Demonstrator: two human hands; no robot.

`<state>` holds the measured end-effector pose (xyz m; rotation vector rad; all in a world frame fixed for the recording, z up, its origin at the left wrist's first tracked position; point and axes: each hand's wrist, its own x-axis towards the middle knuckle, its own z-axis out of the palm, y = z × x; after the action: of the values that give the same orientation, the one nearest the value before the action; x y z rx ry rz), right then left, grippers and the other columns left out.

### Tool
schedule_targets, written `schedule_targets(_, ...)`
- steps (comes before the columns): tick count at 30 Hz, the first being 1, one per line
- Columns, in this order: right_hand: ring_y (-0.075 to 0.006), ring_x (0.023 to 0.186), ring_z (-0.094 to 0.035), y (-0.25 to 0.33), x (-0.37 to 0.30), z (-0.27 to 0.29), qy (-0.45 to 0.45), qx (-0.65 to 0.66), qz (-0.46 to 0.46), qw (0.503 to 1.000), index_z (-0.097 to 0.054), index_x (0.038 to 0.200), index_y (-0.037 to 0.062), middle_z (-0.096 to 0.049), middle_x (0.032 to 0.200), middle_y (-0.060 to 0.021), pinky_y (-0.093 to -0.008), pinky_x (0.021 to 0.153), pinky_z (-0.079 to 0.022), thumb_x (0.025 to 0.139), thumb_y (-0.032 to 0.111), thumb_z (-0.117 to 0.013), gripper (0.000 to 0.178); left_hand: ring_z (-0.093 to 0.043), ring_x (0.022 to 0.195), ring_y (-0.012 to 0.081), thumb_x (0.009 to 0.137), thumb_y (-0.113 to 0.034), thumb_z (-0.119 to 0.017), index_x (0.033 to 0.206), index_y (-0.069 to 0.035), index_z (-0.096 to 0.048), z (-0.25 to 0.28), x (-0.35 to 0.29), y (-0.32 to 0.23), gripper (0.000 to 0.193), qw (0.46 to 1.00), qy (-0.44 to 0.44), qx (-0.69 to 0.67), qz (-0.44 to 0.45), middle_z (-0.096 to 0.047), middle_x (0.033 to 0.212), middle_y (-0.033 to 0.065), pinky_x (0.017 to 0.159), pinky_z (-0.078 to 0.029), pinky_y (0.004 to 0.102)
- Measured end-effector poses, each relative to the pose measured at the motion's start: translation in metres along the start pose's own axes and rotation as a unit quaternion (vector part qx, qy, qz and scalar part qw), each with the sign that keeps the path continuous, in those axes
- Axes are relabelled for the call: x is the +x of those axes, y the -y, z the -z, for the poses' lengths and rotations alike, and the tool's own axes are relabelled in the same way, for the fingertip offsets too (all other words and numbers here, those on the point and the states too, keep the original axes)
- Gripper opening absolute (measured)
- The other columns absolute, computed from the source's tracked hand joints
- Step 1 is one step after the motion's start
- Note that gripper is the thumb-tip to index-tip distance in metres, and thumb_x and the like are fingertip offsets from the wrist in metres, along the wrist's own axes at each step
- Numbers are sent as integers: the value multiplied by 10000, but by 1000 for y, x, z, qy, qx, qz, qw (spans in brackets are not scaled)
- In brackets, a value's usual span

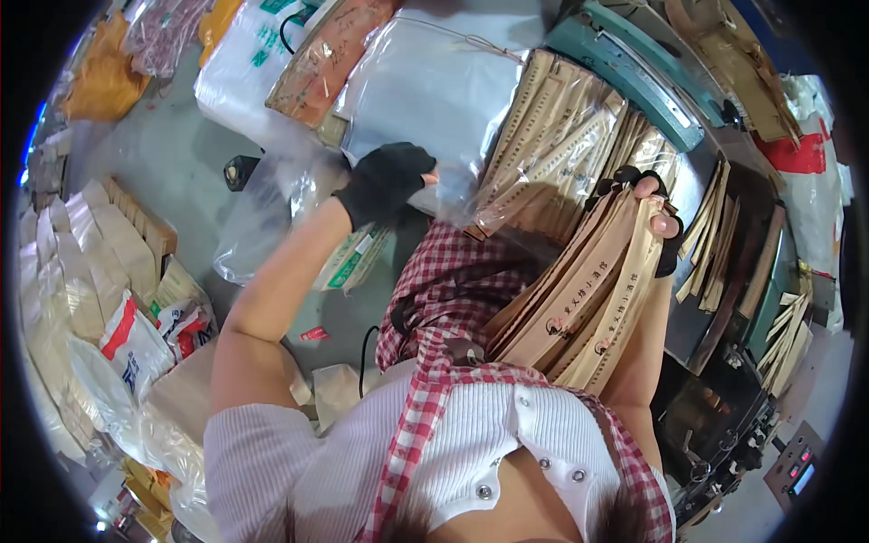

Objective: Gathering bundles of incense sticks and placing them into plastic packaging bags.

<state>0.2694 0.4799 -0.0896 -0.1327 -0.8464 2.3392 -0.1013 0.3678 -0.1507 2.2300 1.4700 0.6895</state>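
Note:
My right hand (644,204), in a black fingerless glove, is closed around the upper ends of a bundle of long tan printed paper sleeves (579,303). The bundle slants down across my lap. My left hand (391,184), gloved the same way, has its fingers curled at the near edge of a stack of clear plastic bags (421,100). Most of its fingers are hidden, so what they grip cannot be made out. Between the hands, packed tan sleeves (552,145) lie under clear plastic.
A worn wooden block (326,59) lies beside the bags. Behind the packed sleeves stands a teal metal machine part (638,77). Loose sleeves (711,231) lie at the right, near a dark machine (706,425). Sacks and stacked paper (90,262) crowd the left.

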Motion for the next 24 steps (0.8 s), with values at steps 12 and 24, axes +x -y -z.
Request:
schedule_targets(12, -340, 1019, -591, 4, -9, 8, -43, -40, 19, 998, -573, 1095, 32, -525, 1239, -202, -423, 829, -528, 708, 166, -649, 416, -573, 799, 140, 823, -170, -702, 890, -44, -587, 18, 11, -9, 183, 924, -71, -323, 192, -581, 869, 13, 736, -452, 286)
schedule_targets(24, -304, 1020, -604, 5, -7, -6, -57, -78, 19, 995, -604, 1030, 41, -461, 1311, -259, -389, 868, -516, 682, 218, -708, 404, -628, 719, 197, 880, -162, -601, 925, 18, -615, 55, 6, 4, 186, 835, -181, -399, 333, -646, 798, 60, 708, -496, 310)
